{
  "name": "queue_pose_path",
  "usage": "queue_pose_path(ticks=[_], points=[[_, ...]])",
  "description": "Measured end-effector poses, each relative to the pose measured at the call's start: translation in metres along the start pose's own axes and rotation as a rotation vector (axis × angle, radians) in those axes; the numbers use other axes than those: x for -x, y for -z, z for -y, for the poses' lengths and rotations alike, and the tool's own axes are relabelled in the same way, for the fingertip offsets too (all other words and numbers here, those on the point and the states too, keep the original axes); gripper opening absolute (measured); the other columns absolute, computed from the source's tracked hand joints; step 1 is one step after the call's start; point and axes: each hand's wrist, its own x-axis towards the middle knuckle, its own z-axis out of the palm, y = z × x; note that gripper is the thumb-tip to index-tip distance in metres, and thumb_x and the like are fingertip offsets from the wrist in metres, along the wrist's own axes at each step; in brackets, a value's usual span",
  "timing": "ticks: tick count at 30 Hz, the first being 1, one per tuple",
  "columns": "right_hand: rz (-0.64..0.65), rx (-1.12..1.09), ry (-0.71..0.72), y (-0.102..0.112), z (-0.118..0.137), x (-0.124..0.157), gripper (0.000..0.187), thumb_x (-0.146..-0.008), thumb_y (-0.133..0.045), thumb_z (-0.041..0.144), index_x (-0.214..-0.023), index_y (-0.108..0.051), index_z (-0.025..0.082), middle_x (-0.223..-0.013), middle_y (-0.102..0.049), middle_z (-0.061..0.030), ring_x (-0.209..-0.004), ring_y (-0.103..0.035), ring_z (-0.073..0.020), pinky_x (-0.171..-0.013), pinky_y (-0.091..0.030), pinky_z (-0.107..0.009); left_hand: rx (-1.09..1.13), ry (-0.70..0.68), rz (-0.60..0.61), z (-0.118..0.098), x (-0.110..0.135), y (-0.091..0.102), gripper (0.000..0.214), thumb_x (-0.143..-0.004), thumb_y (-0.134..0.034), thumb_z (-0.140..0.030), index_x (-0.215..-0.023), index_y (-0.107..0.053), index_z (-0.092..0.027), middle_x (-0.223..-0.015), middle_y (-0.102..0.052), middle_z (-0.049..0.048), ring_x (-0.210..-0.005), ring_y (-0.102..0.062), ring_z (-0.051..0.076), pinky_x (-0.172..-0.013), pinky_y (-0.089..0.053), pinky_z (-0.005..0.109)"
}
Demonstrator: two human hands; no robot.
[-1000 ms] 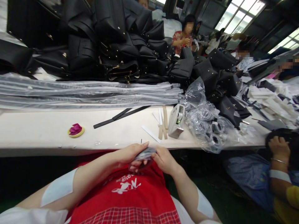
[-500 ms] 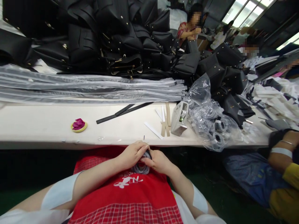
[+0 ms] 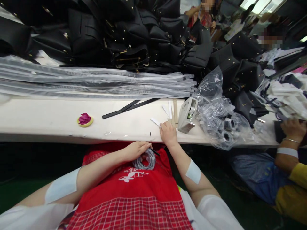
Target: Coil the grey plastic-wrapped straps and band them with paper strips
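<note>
Over the red apron, my left hand (image 3: 136, 150) is closed on a coil of grey strap (image 3: 151, 160), wound into a ring with a shiny clear covering. A short black end (image 3: 155, 152) sticks out of the coil to the right. My right hand (image 3: 168, 134) rests on the table near its front edge, fingers bent together on a narrow white strip (image 3: 155, 121). The hand hides the rest of that strip, and its fingertips show only in part. Tan strips (image 3: 176, 110) and more white strips (image 3: 170, 109) lie just beyond it.
Right of my hand stands a white tape dispenser (image 3: 185, 118), beside a clear plastic bag (image 3: 213, 115) of coils. Long wrapped straps (image 3: 96, 83) lie across the table before piled black bags (image 3: 134, 32). Black strips (image 3: 129, 107) and a yellow ring with magenta cloth (image 3: 84, 119) lie leftward. A co-worker's arm (image 3: 291, 143) is at right.
My right hand has left the coil and moved up and right to the white strip on the table. My left hand stays on the coil, now more exposed. The view has shifted slightly.
</note>
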Motion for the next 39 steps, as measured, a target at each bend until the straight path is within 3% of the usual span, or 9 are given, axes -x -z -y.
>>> queue_pose_path(ticks=[3,6,9,13,18,23,27,33,39], points=[[-0.028,0.003,-0.012,0.003,0.001,-0.001,0.023,-0.095,-0.042,0.017,-0.097,-0.065,0.014,-0.099,-0.064,-0.0132,-0.094,-0.057,-0.0234,-0.082,-0.042,-0.033,0.044,0.041,-0.063,0.004,0.000,0.000,0.062,-0.076,-0.044,-0.075,-0.089,-0.063,-0.018,-0.059,-0.061,0.0000,-0.048,-0.055,0.016,-0.048,-0.047,0.026],[-0.057,-0.259,-0.023,0.035,0.003,0.019,0.022,-0.096,-0.040,0.019,-0.098,-0.062,0.014,-0.089,-0.066,-0.0087,-0.083,-0.060,-0.0187,-0.074,-0.042,-0.028,0.081,0.094,-0.098,0.006,0.006,0.002,0.060,-0.080,-0.041,-0.072,-0.094,-0.061,-0.017,-0.067,-0.068,0.0026,-0.047,-0.058,0.017,-0.046,-0.047,0.028],[0.118,-0.514,0.105,0.082,0.008,0.053,0.021,-0.095,-0.046,0.028,-0.086,-0.063,0.018,-0.072,-0.065,-0.0007,-0.067,-0.058,-0.0128,-0.065,-0.039,-0.023,0.057,0.070,-0.124,0.004,0.013,0.006,0.054,-0.083,-0.042,-0.065,-0.097,-0.064,-0.018,-0.077,-0.072,0.0032,-0.052,-0.061,0.018,-0.052,-0.048,0.027],[0.339,-0.397,0.170,0.122,0.023,0.084,0.026,-0.086,-0.059,0.035,-0.066,-0.062,0.018,-0.060,-0.063,0.0014,-0.053,-0.052,-0.0101,-0.054,-0.029,-0.023,-0.054,-0.016,-0.165,-0.004,0.015,0.005,0.051,-0.088,-0.040,-0.059,-0.099,-0.069,-0.018,-0.080,-0.073,0.0028,-0.066,-0.065,0.020,-0.064,-0.050,0.027],[0.381,-0.119,0.196,0.102,0.052,0.079,0.025,-0.085,-0.056,0.036,-0.070,-0.066,0.019,-0.066,-0.069,-0.0036,-0.058,-0.058,-0.0145,-0.053,-0.028,-0.026,-0.210,-0.103,-0.172,-0.015,0.011,0.000,0.045,-0.091,-0.038,-0.050,-0.093,-0.070,-0.019,-0.087,-0.074,0.0036,-0.084,-0.065,0.022,-0.079,-0.049,0.029],[0.395,-0.048,0.201,0.076,0.069,0.068,0.023,-0.090,-0.049,0.031,-0.087,-0.069,0.019,-0.081,-0.073,-0.0063,-0.069,-0.065,-0.0185,-0.060,-0.038,-0.027,-0.261,-0.129,-0.154,-0.013,0.009,-0.001,0.046,-0.091,-0.036,-0.047,-0.076,-0.067,-0.018,-0.078,-0.071,0.0031,-0.074,-0.063,0.020,-0.074,-0.048,0.029],[0.384,-0.029,0.211,0.078,0.066,0.073,0.024,-0.091,-0.051,0.037,-0.088,-0.068,0.020,-0.079,-0.072,-0.0059,-0.070,-0.066,-0.0201,-0.060,-0.042,-0.027,-0.144,-0.040,-0.113,-0.011,0.010,0.001,0.047,-0.091,-0.035,-0.050,-0.089,-0.068,-0.017,-0.079,-0.072,0.0029,-0.063,-0.063,0.018,-0.063,-0.049,0.027],[0.373,0.020,0.257,0.073,0.072,0.078,0.028,-0.096,-0.039,0.026,-0.096,-0.065,0.015,-0.085,-0.071,-0.0099,-0.072,-0.067,-0.0209,-0.058,-0.041,-0.028,-0.263,-0.115,-0.126,-0.019,0.008,-0.001,0.046,-0.091,-0.036,-0.047,-0.084,-0.070,-0.017,-0.082,-0.073,0.0049,-0.079,-0.064,0.022,-0.076,-0.048,0.030],[0.412,-0.091,0.307,0.093,0.057,0.084,0.022,-0.088,-0.058,0.040,-0.087,-0.064,0.019,-0.083,-0.071,-0.0039,-0.075,-0.066,-0.0194,-0.061,-0.038,-0.028,-0.241,-0.080,-0.164,-0.015,0.006,0.000,0.045,-0.089,-0.037,-0.048,-0.087,-0.069,-0.017,-0.084,-0.073,0.0051,-0.081,-0.065,0.022,-0.077,-0.048,0.030]])
